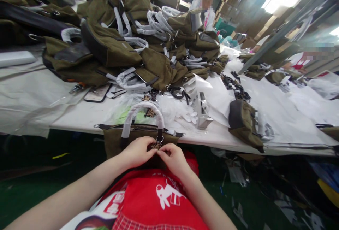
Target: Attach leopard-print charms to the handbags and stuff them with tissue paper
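Note:
An olive handbag (112, 140) with white-wrapped handles hangs at the table's front edge, close to my body. Below a metal ring on its handle, a small leopard-print charm (156, 145) sits between my fingers. My left hand (140, 150) comes in from the left, its thumb and fingers closed on the charm. From the right, my right hand (172, 155) pinches the charm's lower side. The fingertips of both hands nearly meet and cover part of it. More leopard-print charms (150, 112) lie in clear plastic just behind the handles.
A big heap of olive bags (159, 64) fills the table's back. A phone (97, 93) lies left, a metal device (202, 111) right of the plastic. One bag (243, 122) lies at the right front edge. Co-workers, one person (209, 14) among them, stand beyond.

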{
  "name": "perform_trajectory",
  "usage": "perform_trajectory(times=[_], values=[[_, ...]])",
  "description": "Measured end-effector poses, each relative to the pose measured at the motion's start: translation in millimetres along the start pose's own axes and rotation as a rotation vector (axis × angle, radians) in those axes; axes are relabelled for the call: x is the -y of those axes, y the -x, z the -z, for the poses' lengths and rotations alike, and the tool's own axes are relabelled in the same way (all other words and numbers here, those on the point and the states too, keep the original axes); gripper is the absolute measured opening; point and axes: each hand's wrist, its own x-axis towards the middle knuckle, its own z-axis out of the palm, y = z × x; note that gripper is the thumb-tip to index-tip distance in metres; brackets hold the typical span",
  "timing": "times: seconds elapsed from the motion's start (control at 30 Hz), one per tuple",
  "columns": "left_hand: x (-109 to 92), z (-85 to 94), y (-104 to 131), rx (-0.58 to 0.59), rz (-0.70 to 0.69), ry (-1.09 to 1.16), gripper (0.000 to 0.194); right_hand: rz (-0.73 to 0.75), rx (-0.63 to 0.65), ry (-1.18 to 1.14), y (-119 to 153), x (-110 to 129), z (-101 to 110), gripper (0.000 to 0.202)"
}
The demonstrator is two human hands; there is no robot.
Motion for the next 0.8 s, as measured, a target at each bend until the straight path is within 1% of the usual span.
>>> perform_trajectory(times=[0.03, 0.1, 0.2, 0.27, 0.37, 0.47, 0.57, 0.63, 0.7, 0.8], values=[[1, -1.6, 0, -0.012, -0.019, 0.024, 0.019, -0.045, 0.040, -0.068, 0, 0, -1, 0.013], [3, -3.8, 1, -0.028, -0.010, 0.082, 0.016, -0.131, 0.102, -0.218, 1, 0, -2, 0.018], [5, -4.7, 2, -0.017, 0.034, 0.196, 0.016, -0.217, 0.124, -0.366, 1, 2, -3, 0.021], [7, -4.1, 3, -0.003, 0.029, 0.282, 0.021, -0.231, 0.108, -0.396, 0, 2, -3, 0.021], [7, -1.7, 3, 0.043, 0.039, 0.466, 0.032, -0.206, 0.094, -0.385, 0, 2, 1, 0.020], [8, 2.7, 2, 0.099, 0.128, 0.679, 0.038, -0.132, 0.142, -0.266, -1, 4, 13, 0.017], [8, 6.6, -1, 0.113, 0.219, 0.806, 0.038, -0.025, 0.188, -0.029, -2, 7, 25, 0.011], [7, 6.8, -3, 0.112, 0.230, 0.817, 0.040, 0.043, 0.189, 0.127, -3, 10, 28, 0.010], [7, 4.7, -5, 0.104, 0.218, 0.777, 0.042, 0.110, 0.184, 0.245, -2, 12, 26, 0.011], [6, -0.2, -5, 0.073, 0.180, 0.686, 0.039, 0.184, 0.186, 0.332, 0, 14, 20, 0.012]])
